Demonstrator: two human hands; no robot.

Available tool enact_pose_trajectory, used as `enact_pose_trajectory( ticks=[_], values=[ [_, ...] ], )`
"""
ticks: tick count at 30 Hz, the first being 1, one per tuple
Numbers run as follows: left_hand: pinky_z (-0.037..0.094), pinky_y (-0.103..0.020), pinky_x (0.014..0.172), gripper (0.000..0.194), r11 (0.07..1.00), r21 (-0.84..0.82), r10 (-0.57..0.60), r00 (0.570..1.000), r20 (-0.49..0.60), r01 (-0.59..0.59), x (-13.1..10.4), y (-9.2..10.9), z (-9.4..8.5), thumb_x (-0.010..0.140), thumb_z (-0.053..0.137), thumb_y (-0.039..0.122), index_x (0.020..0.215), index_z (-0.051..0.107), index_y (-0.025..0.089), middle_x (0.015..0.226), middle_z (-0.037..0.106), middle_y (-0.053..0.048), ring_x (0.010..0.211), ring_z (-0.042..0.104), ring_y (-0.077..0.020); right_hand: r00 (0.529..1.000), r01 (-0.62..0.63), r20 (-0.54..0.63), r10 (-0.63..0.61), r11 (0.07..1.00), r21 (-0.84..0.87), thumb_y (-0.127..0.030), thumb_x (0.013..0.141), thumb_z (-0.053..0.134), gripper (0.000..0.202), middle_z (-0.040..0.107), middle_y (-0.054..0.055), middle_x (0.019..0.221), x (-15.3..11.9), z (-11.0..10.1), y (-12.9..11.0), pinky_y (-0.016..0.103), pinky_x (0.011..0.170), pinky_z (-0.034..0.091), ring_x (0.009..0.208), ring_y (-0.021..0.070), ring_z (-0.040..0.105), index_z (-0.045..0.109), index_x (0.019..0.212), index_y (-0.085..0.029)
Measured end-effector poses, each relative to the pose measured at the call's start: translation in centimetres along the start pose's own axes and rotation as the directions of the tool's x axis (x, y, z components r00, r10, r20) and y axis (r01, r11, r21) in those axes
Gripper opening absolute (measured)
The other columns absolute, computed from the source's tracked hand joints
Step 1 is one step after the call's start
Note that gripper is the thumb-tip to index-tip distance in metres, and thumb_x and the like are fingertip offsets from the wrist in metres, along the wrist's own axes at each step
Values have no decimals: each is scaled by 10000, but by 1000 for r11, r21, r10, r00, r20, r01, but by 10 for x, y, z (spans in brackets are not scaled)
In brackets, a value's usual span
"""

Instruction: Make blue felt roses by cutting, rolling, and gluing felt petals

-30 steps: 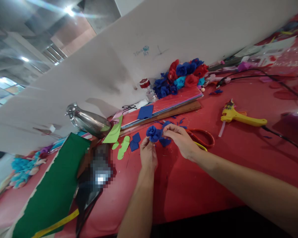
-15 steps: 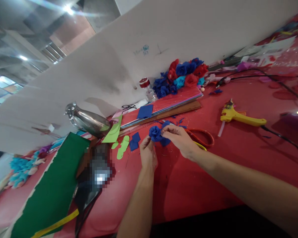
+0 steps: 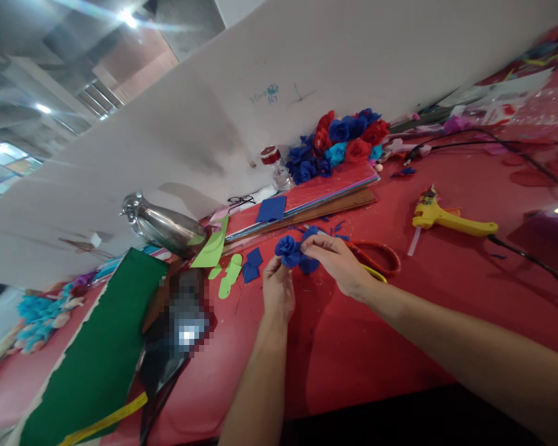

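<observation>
A blue paper flower point(image 3: 287, 249) is held above the red table in the head view. My left hand point(image 3: 278, 285) pinches it from below, fingers closed around its base. The fingertips of my right hand point(image 3: 330, 254) are pressed together at the flower's right edge, seemingly on a petal. Blue paper pieces point(image 3: 309, 265) lie behind and beneath the right fingers, partly covered. Just beyond that hand rest scissors with orange-red and yellow handles point(image 3: 382, 259), their blades hidden. Small blue paper squares point(image 3: 252, 266) and light green cut pieces point(image 3: 230, 276) lie left of my left hand.
A yellow glue gun point(image 3: 449, 220) with a black cord lies right. Behind are stacked coloured sheets point(image 3: 328, 189), a jar with a red lid point(image 3: 278, 167) and a heap of paper flowers point(image 3: 348, 139). Left are a metal jug point(image 3: 165, 226), green sheet point(image 3: 97, 347) and dark blurred object point(image 3: 177, 328).
The blue flower has tilted and shifted slightly left in my left hand. My right hand stays at its edge, nearly still.
</observation>
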State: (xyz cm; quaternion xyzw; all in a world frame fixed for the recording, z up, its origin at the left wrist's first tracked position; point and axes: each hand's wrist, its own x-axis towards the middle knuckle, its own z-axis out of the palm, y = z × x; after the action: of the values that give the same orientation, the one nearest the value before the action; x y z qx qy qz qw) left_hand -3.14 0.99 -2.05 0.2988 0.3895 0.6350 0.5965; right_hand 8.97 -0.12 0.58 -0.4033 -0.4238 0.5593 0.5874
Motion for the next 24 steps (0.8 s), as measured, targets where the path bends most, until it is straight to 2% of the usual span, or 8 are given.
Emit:
enact_pose_trajectory(
  ticks=[10, 13, 17, 20, 24],
  values=[
    [478, -217, 726, 228, 999, 38, 3, 1000, -20, -2, 0, 2, 0, 499, 859, 195, 611, 660, 198, 603, 660, 54, 649, 629, -89, 1000, -5, 2, 5, 999, -48, -442, 687, 615, 294, 432, -43, 552, -1, 1, -2, 276, 568, 295, 580, 118, 384, 520, 538, -208],
    [477, -218, 717, 240, 999, 44, 12, 1000, -20, -11, 0, 2, 0, 481, 867, 199, 615, 668, 202, 618, 668, 48, 662, 632, -97, 999, -32, 9, 32, 999, -13, -441, 665, 648, 292, 430, -51, 546, -1, 0, -1, 278, 561, 289, 560, 110, 370, 514, 549, -209],
    [486, -231, 729, 252, 999, 35, 37, 999, -30, -36, -1, 1, 1, 453, 879, 227, 610, 684, 204, 646, 688, 31, 672, 633, -108, 998, -32, -46, 33, 999, 24, -405, 662, 638, 240, 444, -49, 557, 1, -1, 0, 275, 554, 293, 569, 112, 379, 531, 573, -210],
    [485, -230, 749, 244, 997, 35, 65, 997, -30, -64, -1, 0, 1, 465, 877, 241, 623, 696, 202, 669, 703, 28, 674, 630, -102, 996, -20, -82, 23, 999, 34, -384, 661, 636, 271, 384, -59, 540, 2, -3, -1, 275, 536, 260, 549, 103, 326, 468, 533, -214],
    [480, -241, 759, 234, 994, 57, 100, 994, -47, -98, 0, 0, 0, 474, 872, 246, 623, 699, 195, 679, 707, 22, 667, 619, -104, 999, -28, -33, 32, 994, 106, -398, 667, 665, 321, 391, -56, 539, 2, -3, -2, 280, 551, 265, 555, 104, 331, 453, 515, -212]
  ],
)
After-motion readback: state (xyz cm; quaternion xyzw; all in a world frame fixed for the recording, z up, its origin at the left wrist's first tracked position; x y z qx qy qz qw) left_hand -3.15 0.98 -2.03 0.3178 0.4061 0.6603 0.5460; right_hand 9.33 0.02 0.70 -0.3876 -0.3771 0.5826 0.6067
